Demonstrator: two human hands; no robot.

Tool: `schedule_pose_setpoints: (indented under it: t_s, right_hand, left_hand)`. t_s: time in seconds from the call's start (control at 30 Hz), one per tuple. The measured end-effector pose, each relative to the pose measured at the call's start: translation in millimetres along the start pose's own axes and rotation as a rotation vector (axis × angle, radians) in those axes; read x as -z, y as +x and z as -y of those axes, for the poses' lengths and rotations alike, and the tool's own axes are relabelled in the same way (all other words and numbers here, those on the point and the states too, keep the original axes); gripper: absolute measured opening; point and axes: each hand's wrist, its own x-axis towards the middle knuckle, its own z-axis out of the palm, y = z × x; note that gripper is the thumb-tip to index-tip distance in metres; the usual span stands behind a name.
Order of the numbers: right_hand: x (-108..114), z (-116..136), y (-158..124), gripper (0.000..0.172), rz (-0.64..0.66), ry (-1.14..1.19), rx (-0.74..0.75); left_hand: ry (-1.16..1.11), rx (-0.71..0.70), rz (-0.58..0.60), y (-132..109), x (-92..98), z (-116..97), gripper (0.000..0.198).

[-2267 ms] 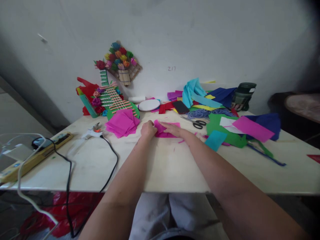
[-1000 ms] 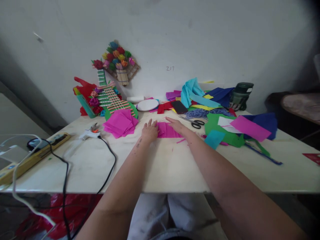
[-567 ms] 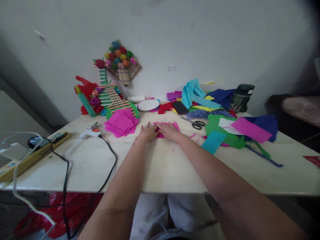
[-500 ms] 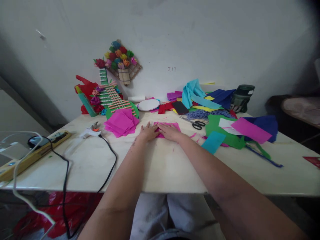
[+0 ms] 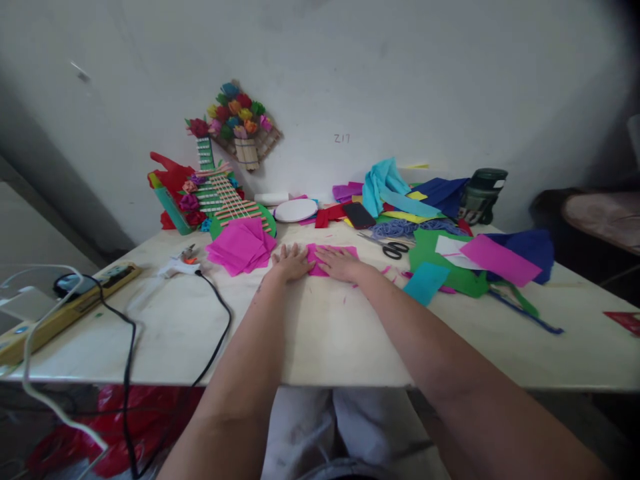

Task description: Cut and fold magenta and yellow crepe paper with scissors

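A small pink sheet (image 5: 314, 261), paper or thin cloth, lies flat on the table in front of me. My right hand (image 5: 339, 264) rests on it, palm down with the fingers stretched out. At the sheet's left edge, my left hand (image 5: 291, 263) lies flat with its fingers spread. A stack of pink sheets (image 5: 241, 247) is just left of that hand. To the right of my right hand are black-handled scissors (image 5: 394, 249) and thin pink scraps (image 5: 386, 270).
At left, a glue gun (image 5: 181, 265) with a black cord lies near a power strip (image 5: 75, 310). A guitar-shaped craft (image 5: 233, 200) leans by the wall. A phone (image 5: 359, 215), yarn (image 5: 400, 229), coloured sheets (image 5: 431, 250) and a dark bottle (image 5: 483, 197) are behind and to the right.
My left hand has slid left across the pink sheet to its left edge, away from my right hand. The right hand remains on the sheet.
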Motion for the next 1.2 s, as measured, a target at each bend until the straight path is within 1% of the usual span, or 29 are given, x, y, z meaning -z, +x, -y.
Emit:
schedule_pose_setpoints:
  t_s: [0.07,0.13,0.3,0.4,0.5,0.63,0.7,0.77,0.87,1.0,1.1,1.2]
  right_hand:
    - [0.6,0.8,-0.3,0.054,0.002,0.002,-0.003]
    - [1.5,1.7,-0.9,0.054,-0.007,0.015,-0.006]
    - [3.0,3.8,-1.8,0.054,0.003,0.031,-0.020]
    - [3.4,4.9,-2.2,0.054,0.001,0.025,-0.019]
    - [3.8,5.5,-2.8,0.055,0.025,-0.014,-0.022]
    - [4.0,4.7,-2.9,0.056,0.044,-0.055,-0.023]
    - [3.9,4.0,-2.6,0.057,0.049,-0.061,-0.019]
    - [3.7,3.5,-2.1,0.057,0.052,-0.069,-0.022]
    - [3.0,3.1,-1.4,0.057,0.045,-0.072,-0.024]
    - [2.6,3.6,-1.4,0.057,0.037,-0.066,-0.014]
    - [3.8,5.2,-2.9,0.056,0.035,-0.066,-0.022]
    - [5.5,6.7,-4.3,0.055,0.039,-0.063,-0.026]
  left_hand:
    - [-0.012,0.046,0.001,-0.9,0.8,1.6,0.075]
    - [-0.024,0.059,-0.006,-1.2,1.5,3.9,0.074]
    - [0.015,-0.021,-0.117,4.2,-1.3,9.1,0.063]
    - [0.031,-0.064,-0.159,6.5,-4.2,6.6,0.059]
    - [0.053,-0.098,-0.134,5.4,-5.8,0.6,0.058]
    - [0.049,-0.039,-0.065,4.3,-6.5,-4.5,0.058]
    - [0.019,-0.023,-0.068,5.1,-7.3,-4.1,0.060]
    - [-0.023,-0.008,-0.114,6.5,-8.5,-2.7,0.064]
    - [-0.065,0.032,-0.224,8.2,-9.9,-2.0,0.067]
    - [-0.134,0.135,-0.348,7.8,-8.6,-7.5,0.053]
    - [-0.153,0.189,-0.370,5.5,-6.1,-12.5,0.045]
    - [-0.145,0.187,-0.372,3.9,-4.5,-15.1,0.036]
